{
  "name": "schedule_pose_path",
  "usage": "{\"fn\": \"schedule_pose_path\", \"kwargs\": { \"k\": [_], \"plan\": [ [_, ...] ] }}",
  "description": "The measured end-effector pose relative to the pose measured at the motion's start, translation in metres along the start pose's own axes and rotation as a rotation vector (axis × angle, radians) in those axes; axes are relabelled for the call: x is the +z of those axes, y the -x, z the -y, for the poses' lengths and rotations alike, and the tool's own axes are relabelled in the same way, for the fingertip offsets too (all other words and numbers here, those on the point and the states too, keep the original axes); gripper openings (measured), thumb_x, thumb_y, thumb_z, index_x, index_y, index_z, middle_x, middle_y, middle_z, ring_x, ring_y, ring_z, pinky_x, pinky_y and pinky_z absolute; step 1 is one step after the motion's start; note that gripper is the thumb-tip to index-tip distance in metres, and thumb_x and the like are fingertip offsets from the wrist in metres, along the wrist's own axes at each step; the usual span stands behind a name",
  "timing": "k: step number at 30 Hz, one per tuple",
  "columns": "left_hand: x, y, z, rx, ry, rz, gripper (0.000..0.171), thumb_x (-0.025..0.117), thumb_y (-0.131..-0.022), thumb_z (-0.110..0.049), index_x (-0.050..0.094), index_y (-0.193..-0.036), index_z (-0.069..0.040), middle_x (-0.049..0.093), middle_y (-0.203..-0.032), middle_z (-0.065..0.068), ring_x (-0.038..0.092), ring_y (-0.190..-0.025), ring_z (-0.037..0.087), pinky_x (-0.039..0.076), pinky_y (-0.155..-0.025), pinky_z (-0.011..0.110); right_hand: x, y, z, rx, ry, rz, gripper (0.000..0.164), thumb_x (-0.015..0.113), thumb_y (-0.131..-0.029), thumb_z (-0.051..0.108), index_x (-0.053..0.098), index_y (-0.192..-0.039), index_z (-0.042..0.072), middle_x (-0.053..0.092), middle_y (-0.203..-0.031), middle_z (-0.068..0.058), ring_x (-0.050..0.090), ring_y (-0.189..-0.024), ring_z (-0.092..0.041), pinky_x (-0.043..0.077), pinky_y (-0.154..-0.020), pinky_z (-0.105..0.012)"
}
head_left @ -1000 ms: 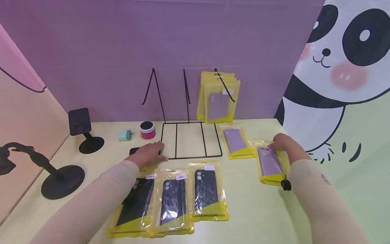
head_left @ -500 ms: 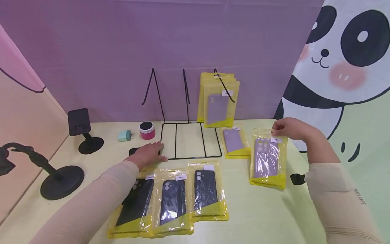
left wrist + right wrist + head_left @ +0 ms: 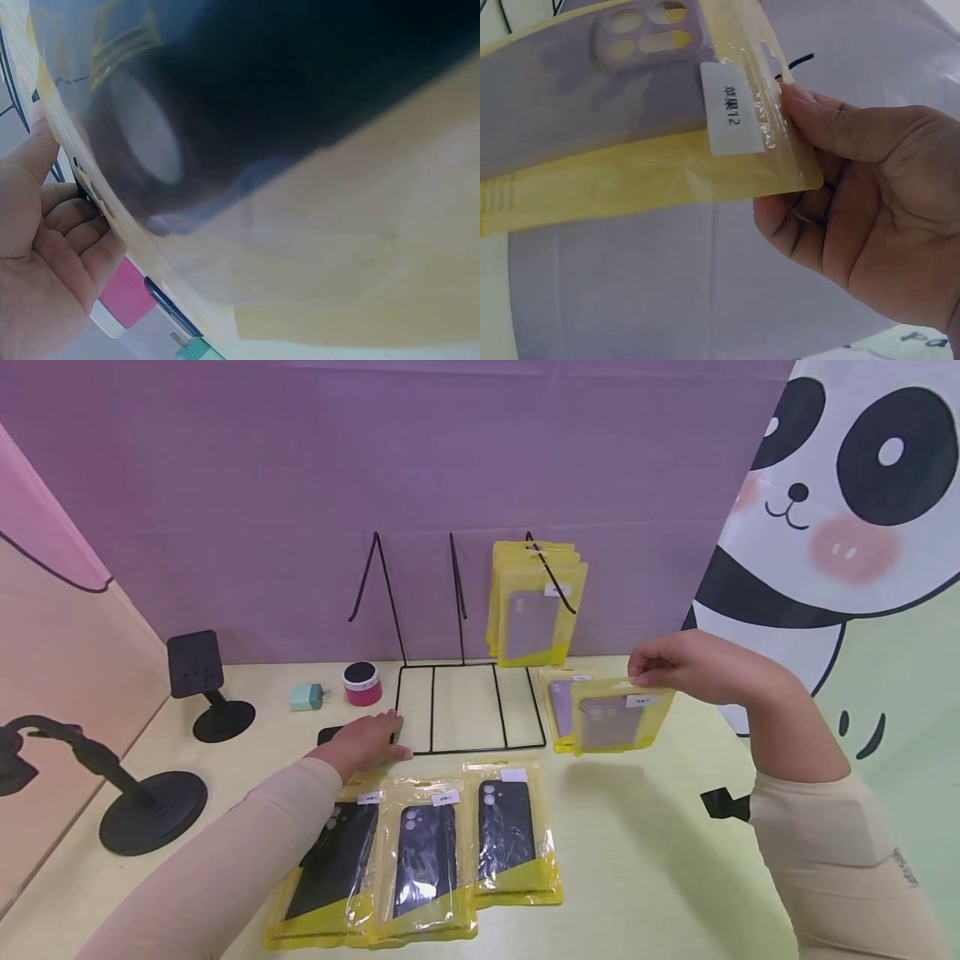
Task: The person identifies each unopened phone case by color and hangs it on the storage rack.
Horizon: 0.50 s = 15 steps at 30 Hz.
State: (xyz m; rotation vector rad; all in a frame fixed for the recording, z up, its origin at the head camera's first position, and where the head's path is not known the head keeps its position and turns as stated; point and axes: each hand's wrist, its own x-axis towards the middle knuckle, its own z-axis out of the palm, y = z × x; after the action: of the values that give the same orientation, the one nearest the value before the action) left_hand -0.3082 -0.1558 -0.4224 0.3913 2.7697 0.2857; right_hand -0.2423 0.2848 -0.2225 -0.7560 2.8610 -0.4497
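Note:
My right hand [image 3: 697, 668] pinches the top edge of a yellow-edged clear pouch with a lilac phone case [image 3: 618, 722] inside, raised above the table and tipped. In the right wrist view its white label and camera cutouts show. Behind it, partly covered, another lilac case pouch [image 3: 561, 702] lies flat. My left hand [image 3: 363, 743] rests at the front left corner of a black wire rack [image 3: 480, 750], thumb and fingers apart, over a dark flat object [image 3: 327, 734]. Several pouched lilac cases [image 3: 534, 627] hang from the rack's right hook; its other two hooks hold nothing.
Three pouched black phone cases [image 3: 426, 852] lie side by side in front of the rack. To the left stand a black phone stand [image 3: 197, 664], a dark gooseneck stand [image 3: 153, 810], a mint charger plug [image 3: 306, 697] and a pink jar [image 3: 363, 685]. A purple backdrop rises behind.
My right hand has lifted the lilac phone case pouch off the right side of the table and carried it left, tilting it. My left hand has stayed at the rack.

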Motion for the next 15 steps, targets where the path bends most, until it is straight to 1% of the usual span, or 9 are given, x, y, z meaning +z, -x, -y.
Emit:
{"fn": "schedule_pose_path", "kwargs": {
  "k": [2,5,9,12,15],
  "plan": [
    [0.0,0.001,0.0,0.001,-0.003,0.001,0.081,0.065,-0.091,-0.046,0.031,-0.154,-0.007,0.024,-0.16,0.02,0.023,-0.148,0.04,0.025,-0.117,0.058,-0.002,-0.004,0.009,-0.021,0.014,-0.054,0.013,0.061,-0.096,0.01,0.064,-0.091,0.021,0.06,-0.084,0.003,0.054,-0.08,-0.016,0.046,-0.069,-0.03],
    [0.0,0.001,-0.001,-0.003,-0.002,0.003,0.081,0.065,-0.091,-0.045,0.031,-0.154,-0.007,0.024,-0.161,0.019,0.023,-0.148,0.039,0.025,-0.117,0.057,-0.005,-0.013,0.019,-0.046,0.028,-0.164,0.012,0.061,-0.096,0.01,0.067,-0.093,0.02,0.064,-0.086,0.004,0.056,-0.08,-0.015,0.047,-0.072,-0.032],
    [-0.001,0.002,-0.001,-0.007,-0.006,0.005,0.081,0.065,-0.091,-0.045,0.031,-0.154,-0.007,0.023,-0.161,0.019,0.022,-0.148,0.039,0.025,-0.117,0.057,-0.008,-0.027,0.028,-0.07,0.036,-0.292,0.01,0.062,-0.096,0.011,0.069,-0.098,0.017,0.069,-0.093,0.002,0.059,-0.085,-0.017,0.05,-0.077,-0.037],
    [-0.001,0.002,-0.002,-0.001,-0.012,0.002,0.08,0.065,-0.092,-0.044,0.031,-0.153,-0.006,0.023,-0.161,0.02,0.022,-0.148,0.04,0.025,-0.117,0.057,-0.01,-0.038,0.031,-0.074,0.023,-0.348,0.01,0.062,-0.096,0.011,0.07,-0.102,0.014,0.07,-0.099,-0.002,0.062,-0.091,-0.019,0.052,-0.083,-0.04],
    [0.0,0.001,-0.001,0.006,-0.016,0.0,0.08,0.066,-0.091,-0.044,0.031,-0.153,-0.005,0.024,-0.16,0.02,0.023,-0.148,0.04,0.025,-0.117,0.057,-0.012,-0.049,0.032,-0.067,0.03,-0.379,0.01,0.063,-0.096,0.011,0.069,-0.103,0.011,0.07,-0.101,-0.004,0.062,-0.094,-0.021,0.051,-0.088,-0.043]
  ]
}}
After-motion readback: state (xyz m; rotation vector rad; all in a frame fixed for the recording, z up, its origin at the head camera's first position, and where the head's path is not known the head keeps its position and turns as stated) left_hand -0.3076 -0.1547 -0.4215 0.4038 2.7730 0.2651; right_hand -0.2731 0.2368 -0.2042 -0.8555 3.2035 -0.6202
